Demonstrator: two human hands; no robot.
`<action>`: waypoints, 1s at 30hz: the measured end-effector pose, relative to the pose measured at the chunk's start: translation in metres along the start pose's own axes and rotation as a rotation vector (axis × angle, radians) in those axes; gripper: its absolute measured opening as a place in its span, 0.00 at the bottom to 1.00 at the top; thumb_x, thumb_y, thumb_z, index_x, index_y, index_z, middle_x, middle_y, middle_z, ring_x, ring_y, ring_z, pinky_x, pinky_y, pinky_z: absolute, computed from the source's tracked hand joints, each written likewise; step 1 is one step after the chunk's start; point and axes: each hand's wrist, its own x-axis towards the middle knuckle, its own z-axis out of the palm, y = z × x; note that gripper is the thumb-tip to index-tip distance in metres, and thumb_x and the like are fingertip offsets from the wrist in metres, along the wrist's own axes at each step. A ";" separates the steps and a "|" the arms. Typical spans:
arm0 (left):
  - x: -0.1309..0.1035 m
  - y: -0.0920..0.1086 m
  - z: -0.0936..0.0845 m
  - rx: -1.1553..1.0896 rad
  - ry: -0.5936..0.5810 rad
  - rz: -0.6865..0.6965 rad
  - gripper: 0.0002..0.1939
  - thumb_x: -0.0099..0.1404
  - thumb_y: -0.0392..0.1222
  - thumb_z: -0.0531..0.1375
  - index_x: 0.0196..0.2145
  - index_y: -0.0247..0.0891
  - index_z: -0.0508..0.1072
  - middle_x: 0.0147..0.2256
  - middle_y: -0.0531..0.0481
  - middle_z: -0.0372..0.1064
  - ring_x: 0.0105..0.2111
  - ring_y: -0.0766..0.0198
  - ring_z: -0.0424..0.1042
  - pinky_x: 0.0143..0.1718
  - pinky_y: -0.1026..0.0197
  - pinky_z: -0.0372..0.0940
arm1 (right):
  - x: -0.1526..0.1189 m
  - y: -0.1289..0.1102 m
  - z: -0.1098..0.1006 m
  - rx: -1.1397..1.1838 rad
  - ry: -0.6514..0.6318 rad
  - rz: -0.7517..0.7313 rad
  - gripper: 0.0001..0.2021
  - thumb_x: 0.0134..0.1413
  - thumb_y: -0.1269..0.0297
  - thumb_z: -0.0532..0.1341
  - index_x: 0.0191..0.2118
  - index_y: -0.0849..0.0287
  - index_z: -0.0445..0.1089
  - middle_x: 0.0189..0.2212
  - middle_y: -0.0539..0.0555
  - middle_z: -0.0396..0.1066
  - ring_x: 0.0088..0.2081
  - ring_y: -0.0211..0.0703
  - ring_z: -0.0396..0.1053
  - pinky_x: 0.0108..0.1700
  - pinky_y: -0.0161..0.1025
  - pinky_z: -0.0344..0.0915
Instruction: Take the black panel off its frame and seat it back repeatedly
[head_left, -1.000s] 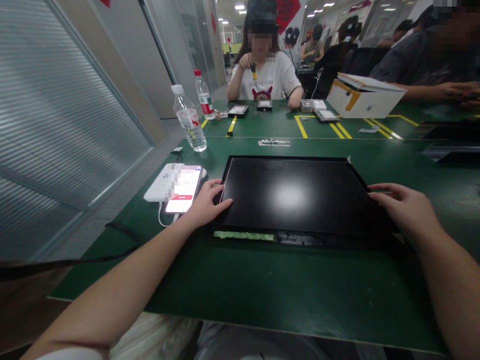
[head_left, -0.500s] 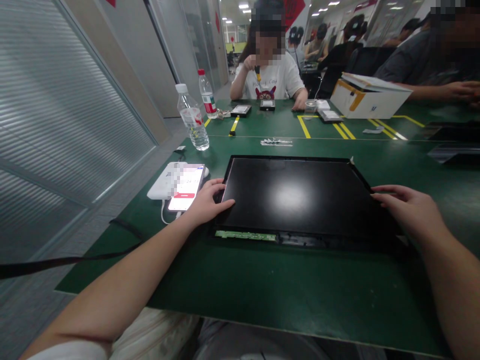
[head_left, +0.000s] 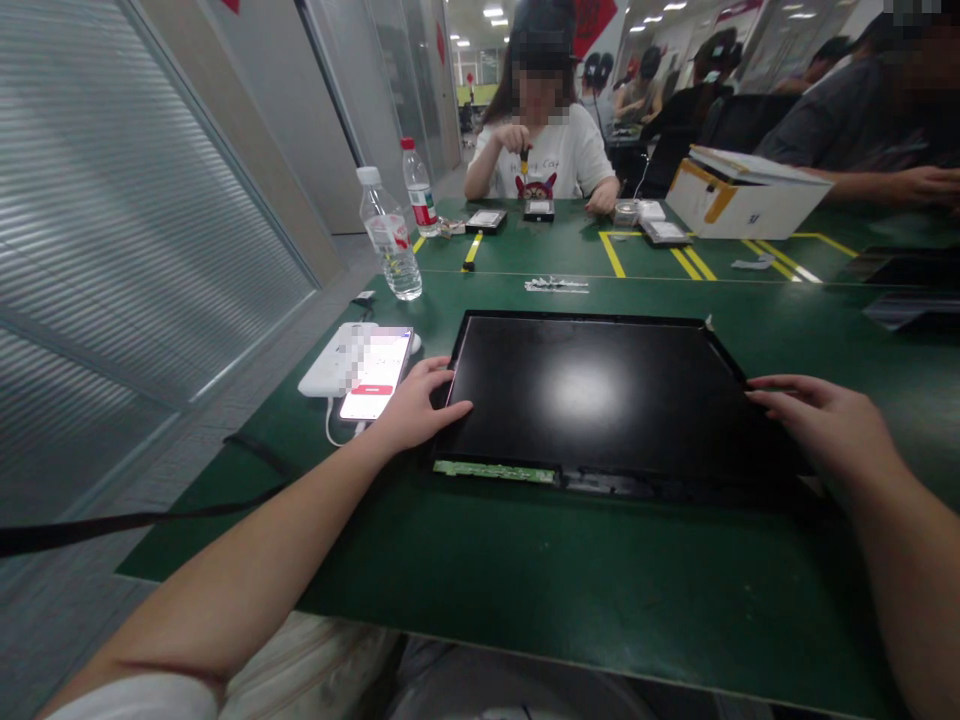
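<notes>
A black LCD screen panel [head_left: 645, 420] lies face up on the green table in front of me, with a dark frame around it. A green circuit board strip [head_left: 495, 471] runs along the left part of its near edge. My left hand [head_left: 421, 405] grips the panel's left edge, its thumb over the face and its fingers at the side. At the opposite edge, my right hand [head_left: 821, 408] pinches the rim between thumb and fingers; part of that grip is hidden.
Left of the panel are a lit phone [head_left: 377, 375] on a cable and a white box-shaped device [head_left: 330, 362]. Two water bottles [head_left: 394, 245] stand behind them. Silver strips [head_left: 555, 286] lie beyond the panel. Across the table, a co-worker holds a screwdriver [head_left: 524, 162] over a hard drive [head_left: 538, 210].
Both my hands keep their places on the panel. The view has shifted slightly. Across the table, the co-worker's hand with the screwdriver is lower, nearer the hard drive.
</notes>
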 end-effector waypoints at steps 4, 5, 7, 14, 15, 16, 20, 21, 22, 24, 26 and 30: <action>-0.001 0.003 -0.001 0.049 -0.016 0.025 0.28 0.64 0.57 0.64 0.55 0.37 0.77 0.67 0.35 0.61 0.67 0.39 0.63 0.69 0.38 0.58 | -0.001 -0.003 -0.001 -0.020 0.002 -0.007 0.22 0.31 0.47 0.64 0.35 0.51 0.81 0.28 0.55 0.78 0.35 0.56 0.73 0.37 0.50 0.62; -0.001 0.004 -0.001 0.057 -0.024 0.027 0.28 0.65 0.57 0.64 0.56 0.36 0.77 0.67 0.34 0.61 0.67 0.39 0.62 0.69 0.38 0.58 | -0.001 -0.003 -0.001 -0.024 0.001 -0.010 0.22 0.31 0.47 0.64 0.35 0.51 0.81 0.28 0.54 0.78 0.35 0.56 0.73 0.38 0.50 0.62; -0.002 0.006 -0.002 0.069 -0.040 0.028 0.29 0.65 0.56 0.63 0.57 0.34 0.76 0.68 0.33 0.59 0.68 0.39 0.61 0.69 0.39 0.58 | -0.001 -0.004 -0.001 -0.031 -0.001 -0.011 0.21 0.31 0.46 0.63 0.34 0.50 0.80 0.28 0.54 0.78 0.34 0.56 0.73 0.37 0.50 0.62; -0.002 0.008 -0.002 0.072 -0.048 0.041 0.27 0.66 0.56 0.63 0.56 0.35 0.76 0.68 0.34 0.58 0.68 0.38 0.61 0.69 0.40 0.58 | 0.000 -0.004 -0.001 -0.062 -0.008 0.000 0.22 0.32 0.46 0.63 0.35 0.50 0.80 0.29 0.55 0.78 0.35 0.57 0.73 0.36 0.49 0.62; -0.002 0.008 -0.002 0.077 -0.050 0.040 0.27 0.67 0.56 0.62 0.56 0.35 0.76 0.68 0.34 0.58 0.68 0.38 0.61 0.69 0.40 0.58 | 0.000 -0.003 -0.001 -0.066 -0.011 0.004 0.22 0.33 0.45 0.63 0.35 0.51 0.80 0.30 0.55 0.78 0.36 0.57 0.73 0.36 0.49 0.62; -0.002 0.007 -0.002 0.084 -0.052 0.038 0.28 0.67 0.56 0.62 0.57 0.34 0.76 0.68 0.33 0.58 0.68 0.39 0.62 0.69 0.40 0.58 | 0.000 -0.004 -0.001 -0.070 -0.013 0.007 0.23 0.33 0.45 0.63 0.36 0.51 0.80 0.30 0.56 0.78 0.36 0.57 0.73 0.36 0.49 0.62; -0.002 0.005 -0.001 0.122 -0.041 0.051 0.28 0.67 0.55 0.62 0.57 0.32 0.75 0.68 0.31 0.59 0.68 0.40 0.62 0.69 0.40 0.57 | 0.001 -0.004 -0.001 -0.102 -0.007 -0.003 0.23 0.32 0.45 0.63 0.36 0.50 0.81 0.33 0.56 0.79 0.38 0.58 0.73 0.38 0.50 0.64; -0.001 0.004 -0.001 0.129 -0.036 0.060 0.28 0.67 0.55 0.62 0.57 0.32 0.74 0.68 0.31 0.59 0.68 0.40 0.62 0.69 0.39 0.57 | 0.001 -0.004 -0.001 -0.112 -0.006 -0.008 0.23 0.32 0.45 0.62 0.36 0.50 0.81 0.33 0.56 0.80 0.38 0.58 0.73 0.39 0.50 0.64; -0.001 0.003 0.000 0.134 -0.030 0.068 0.28 0.67 0.54 0.63 0.57 0.33 0.74 0.68 0.32 0.59 0.68 0.40 0.62 0.69 0.39 0.58 | 0.001 -0.004 -0.001 -0.119 -0.006 -0.010 0.23 0.32 0.45 0.62 0.36 0.51 0.81 0.33 0.56 0.80 0.38 0.58 0.74 0.40 0.50 0.64; -0.002 0.001 0.001 0.138 -0.022 0.079 0.27 0.68 0.54 0.63 0.57 0.34 0.74 0.68 0.32 0.59 0.67 0.41 0.63 0.68 0.38 0.59 | 0.002 -0.003 -0.001 -0.126 -0.011 -0.004 0.25 0.33 0.45 0.62 0.37 0.51 0.81 0.33 0.56 0.80 0.38 0.58 0.74 0.41 0.50 0.64; -0.002 0.002 0.002 0.138 -0.021 0.083 0.26 0.68 0.52 0.63 0.58 0.35 0.74 0.68 0.33 0.59 0.67 0.41 0.63 0.68 0.39 0.59 | 0.002 -0.003 -0.001 -0.133 -0.017 0.010 0.25 0.33 0.44 0.62 0.38 0.51 0.81 0.33 0.56 0.80 0.38 0.58 0.74 0.40 0.50 0.65; -0.005 0.007 0.002 0.156 -0.025 0.110 0.24 0.70 0.50 0.62 0.58 0.35 0.74 0.68 0.32 0.58 0.67 0.41 0.64 0.67 0.38 0.61 | 0.001 -0.005 -0.002 -0.153 -0.014 0.007 0.25 0.33 0.44 0.61 0.37 0.50 0.81 0.33 0.56 0.79 0.38 0.58 0.73 0.41 0.51 0.64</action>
